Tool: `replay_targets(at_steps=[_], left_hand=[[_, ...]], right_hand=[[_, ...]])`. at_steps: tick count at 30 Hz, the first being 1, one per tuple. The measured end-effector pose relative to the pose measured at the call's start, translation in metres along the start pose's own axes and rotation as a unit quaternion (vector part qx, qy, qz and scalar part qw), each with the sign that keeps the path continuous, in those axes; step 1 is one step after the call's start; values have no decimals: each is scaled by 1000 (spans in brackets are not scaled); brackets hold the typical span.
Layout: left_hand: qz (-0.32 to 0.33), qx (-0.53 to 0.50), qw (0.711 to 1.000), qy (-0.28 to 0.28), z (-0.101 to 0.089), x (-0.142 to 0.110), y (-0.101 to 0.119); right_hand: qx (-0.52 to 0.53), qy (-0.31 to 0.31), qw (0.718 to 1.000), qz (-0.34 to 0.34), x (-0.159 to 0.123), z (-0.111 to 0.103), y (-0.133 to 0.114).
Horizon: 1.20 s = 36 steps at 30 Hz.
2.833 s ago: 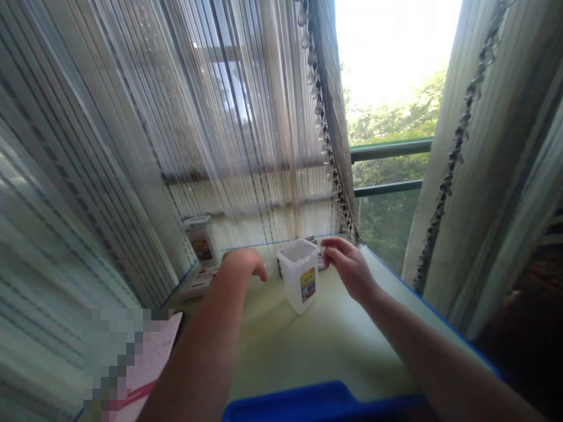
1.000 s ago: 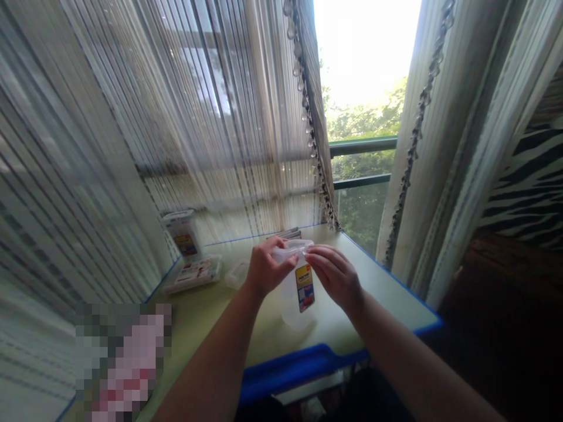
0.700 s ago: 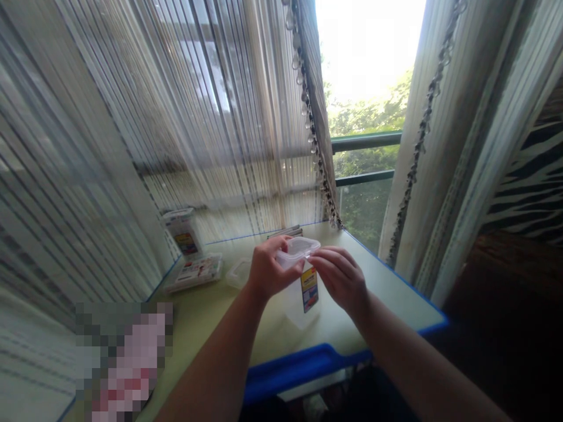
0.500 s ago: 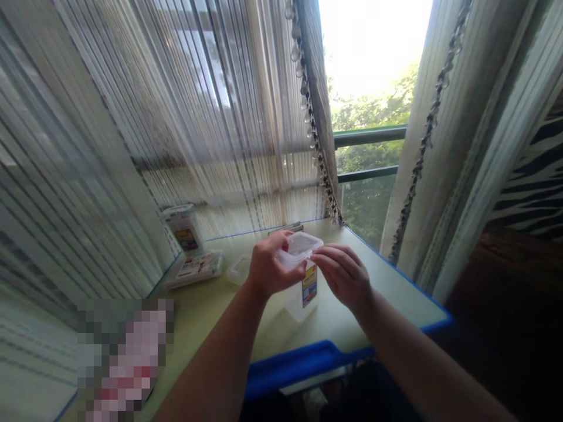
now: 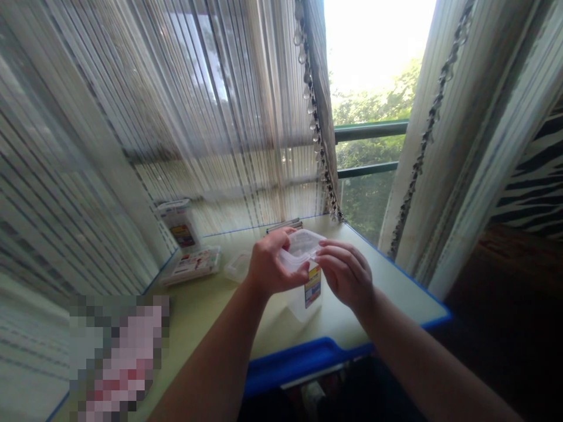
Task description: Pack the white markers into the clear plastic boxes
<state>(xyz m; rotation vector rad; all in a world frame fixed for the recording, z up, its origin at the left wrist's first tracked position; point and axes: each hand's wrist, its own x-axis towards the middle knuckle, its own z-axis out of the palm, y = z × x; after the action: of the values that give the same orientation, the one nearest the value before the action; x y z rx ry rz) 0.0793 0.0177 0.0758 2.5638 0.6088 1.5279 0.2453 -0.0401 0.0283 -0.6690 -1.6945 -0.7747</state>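
Observation:
A clear plastic container [image 5: 299,305] with a yellow and blue label on its side stands above the table, tilted slightly. My left hand [image 5: 277,264] is wrapped round its upper part from the left, thumb across the near side. At the right corner of the whitish rim, my right hand [image 5: 347,269] pinches with its fingertips; the fingers are bent and close together. Just left of my left hand, a clear plastic lid or shallow tray [image 5: 236,266] lies on the table, partly hidden by that hand.
The pale table [image 5: 382,305] has a blue edge. At the back left stand a labelled clear container [image 5: 179,225] and a flat clear case [image 5: 196,264]. Grey sticks or pens [image 5: 285,224] lie behind my hands. String curtains [image 5: 211,146] hang around the far side. A pixelated patch covers the lower left.
Both hands stay on the container, which has shifted very slightly to the right. My right hand has moved a little right, fingers still at the rim. The view has tilted slightly.

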Motion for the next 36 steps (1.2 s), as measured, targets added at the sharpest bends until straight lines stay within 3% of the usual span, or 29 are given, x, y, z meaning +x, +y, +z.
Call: replay_targets(at_steps=[13, 20, 23, 26, 30, 36], left_hand=[[71, -18, 994, 87, 2, 0, -3], [68, -28, 992, 100, 4, -1, -2], [68, -19, 993, 100, 5, -2, -3], [63, 2, 992, 107, 5, -2, -4], [59, 16, 991, 119, 4, -2, -5], [55, 48, 990, 118, 4, -2, -4]], right_hand=[[-38, 55, 996, -51, -2, -3, -2], [39, 64, 997, -22, -1, 0, -5], [84, 88, 992, 37, 0, 3, -11], [130, 122, 972, 153, 0, 8, -14], [254, 149, 904, 310, 4, 12, -12], [346, 126, 839, 402, 15, 10, -9]])
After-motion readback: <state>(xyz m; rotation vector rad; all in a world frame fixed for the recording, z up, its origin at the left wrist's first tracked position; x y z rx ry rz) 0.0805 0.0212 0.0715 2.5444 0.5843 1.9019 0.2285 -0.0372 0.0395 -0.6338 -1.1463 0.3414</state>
